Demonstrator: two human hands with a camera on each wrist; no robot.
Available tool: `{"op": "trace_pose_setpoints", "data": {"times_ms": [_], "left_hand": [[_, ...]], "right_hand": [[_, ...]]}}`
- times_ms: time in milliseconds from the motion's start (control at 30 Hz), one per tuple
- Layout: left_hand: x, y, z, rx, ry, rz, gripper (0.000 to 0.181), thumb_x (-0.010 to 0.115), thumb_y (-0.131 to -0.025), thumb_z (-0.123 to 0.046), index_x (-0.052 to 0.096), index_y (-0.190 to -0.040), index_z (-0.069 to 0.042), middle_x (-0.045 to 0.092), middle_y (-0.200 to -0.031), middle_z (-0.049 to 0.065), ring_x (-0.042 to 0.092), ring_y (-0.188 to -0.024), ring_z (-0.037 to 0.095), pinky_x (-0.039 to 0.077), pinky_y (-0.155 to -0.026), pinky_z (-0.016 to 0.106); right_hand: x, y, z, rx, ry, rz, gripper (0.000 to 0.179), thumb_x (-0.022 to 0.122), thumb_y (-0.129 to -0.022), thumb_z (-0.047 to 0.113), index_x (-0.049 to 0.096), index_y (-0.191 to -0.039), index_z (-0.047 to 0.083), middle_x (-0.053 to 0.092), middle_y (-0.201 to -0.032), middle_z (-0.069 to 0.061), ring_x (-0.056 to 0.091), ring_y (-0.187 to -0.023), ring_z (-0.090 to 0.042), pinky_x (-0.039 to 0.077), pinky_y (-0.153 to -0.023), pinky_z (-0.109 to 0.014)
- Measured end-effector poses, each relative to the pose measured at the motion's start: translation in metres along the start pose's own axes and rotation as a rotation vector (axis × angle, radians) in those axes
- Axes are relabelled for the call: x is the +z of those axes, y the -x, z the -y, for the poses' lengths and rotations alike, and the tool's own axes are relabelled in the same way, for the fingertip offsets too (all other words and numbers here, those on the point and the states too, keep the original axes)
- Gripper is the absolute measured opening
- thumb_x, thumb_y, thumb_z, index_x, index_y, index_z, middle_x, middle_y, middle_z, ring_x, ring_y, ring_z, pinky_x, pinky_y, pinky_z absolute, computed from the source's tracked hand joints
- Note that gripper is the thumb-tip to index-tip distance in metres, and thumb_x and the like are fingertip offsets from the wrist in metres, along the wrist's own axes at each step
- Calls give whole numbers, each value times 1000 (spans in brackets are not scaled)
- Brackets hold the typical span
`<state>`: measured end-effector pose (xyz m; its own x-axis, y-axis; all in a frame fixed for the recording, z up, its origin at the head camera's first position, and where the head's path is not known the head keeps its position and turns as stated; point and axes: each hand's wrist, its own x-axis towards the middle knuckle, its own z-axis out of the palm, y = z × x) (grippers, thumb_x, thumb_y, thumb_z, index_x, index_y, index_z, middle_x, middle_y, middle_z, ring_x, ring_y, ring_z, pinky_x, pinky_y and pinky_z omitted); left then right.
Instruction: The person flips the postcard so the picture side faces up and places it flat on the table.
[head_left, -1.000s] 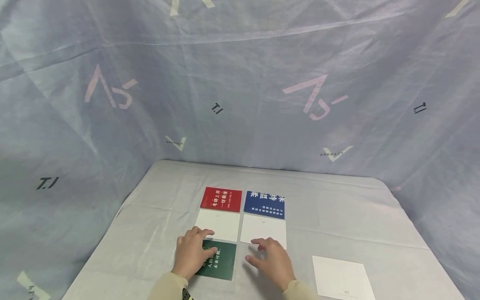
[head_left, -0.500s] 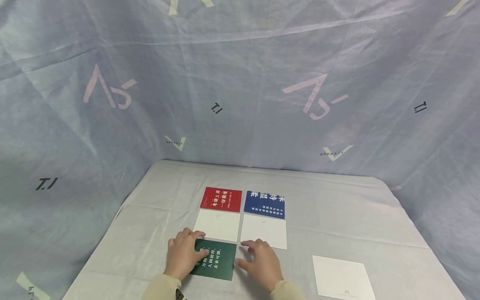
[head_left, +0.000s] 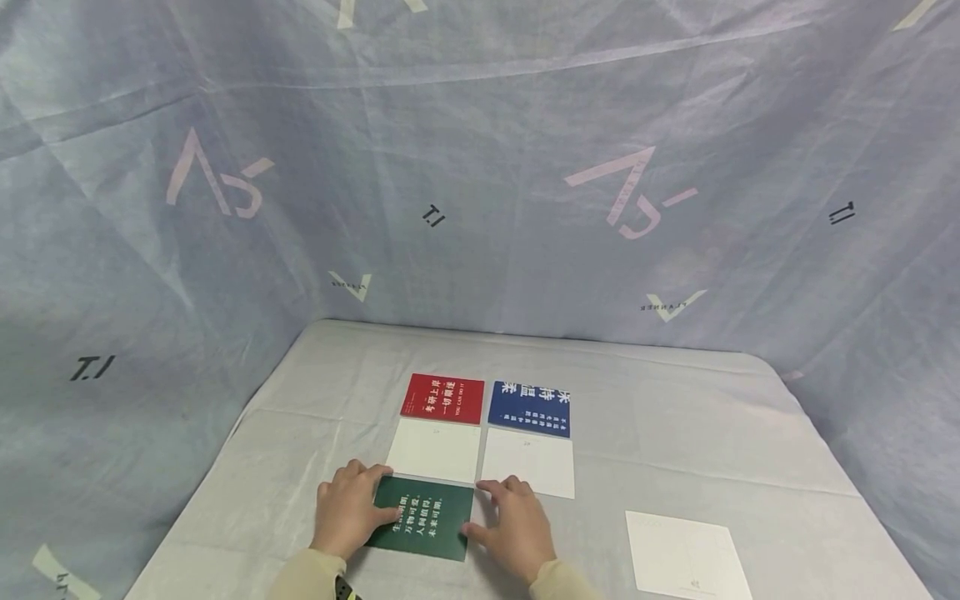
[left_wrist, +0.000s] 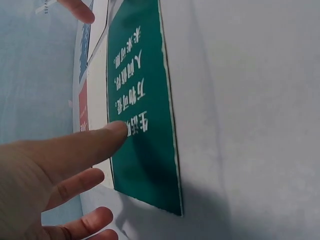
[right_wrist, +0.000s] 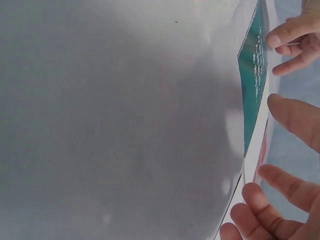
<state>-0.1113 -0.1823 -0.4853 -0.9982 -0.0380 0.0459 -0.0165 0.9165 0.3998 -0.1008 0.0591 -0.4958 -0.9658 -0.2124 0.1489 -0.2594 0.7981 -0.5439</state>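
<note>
2 hands [head_left: 345, 510] [head_left: 516, 527] — 1 green card [head_left: 427, 537], 3 white [head_left: 435, 450] [head_left: 528, 462] [head_left: 686, 557], 1 red [head_left: 444, 400], 1 blue [head_left: 529, 410]

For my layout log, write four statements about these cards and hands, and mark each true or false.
1. The red card lies left of the blue card. True.
2. The left hand is at the blue card. False: it is at the green card.
3. A white card lies to the right of the right hand. True.
4. The green card bears no print. False: it is printed in white.
</note>
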Motion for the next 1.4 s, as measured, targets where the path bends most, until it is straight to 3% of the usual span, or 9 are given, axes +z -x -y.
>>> {"op": "trace_pose_setpoints", "data": {"times_ms": [333,667,1000,1200,1400], "left_hand": [[2,-2,3,-24,-19,64,64,97,-61,-30,74,-116,-8,57,-92,9,54,-87,27,37,-75,47],[3,-2,5,-22,-24,73,65,97,-60,-29,73,-116,-8,56,-92,9,53,-88,28,37,-74,46],[3,-2,4,-28,-10,85,67,97,-60,-29,72,-118,-7,55,-94,10,52,-89,28,36,-74,45],[5,-2,4,-29,2,92,69,98,-60,-27,69,-119,-7,55,-96,10,52,-91,29,37,-76,46],[5,-3,6,-22,35,89,71,99,-58,-24,64,-117,-7,55,-98,9,51,-94,30,37,-78,48]], "right_hand": [[4,-2,5,-21,81,20,65,93,-65,40,72,-117,6,61,-95,-4,57,-87,-23,51,-78,-40],[12,-14,14,3,168,95,65,95,-63,40,74,-113,4,57,-88,-3,49,-81,-18,46,-71,-35],[15,-18,14,14,145,114,63,97,-59,36,69,-106,4,54,-90,-1,46,-83,-18,47,-75,-36],[15,-18,15,55,47,133,64,99,-58,27,61,-106,7,50,-91,-1,44,-85,-18,47,-76,-36],[17,-15,11,64,73,111,69,98,-60,35,60,-108,3,49,-94,-4,42,-87,-20,45,-76,-36]]}}
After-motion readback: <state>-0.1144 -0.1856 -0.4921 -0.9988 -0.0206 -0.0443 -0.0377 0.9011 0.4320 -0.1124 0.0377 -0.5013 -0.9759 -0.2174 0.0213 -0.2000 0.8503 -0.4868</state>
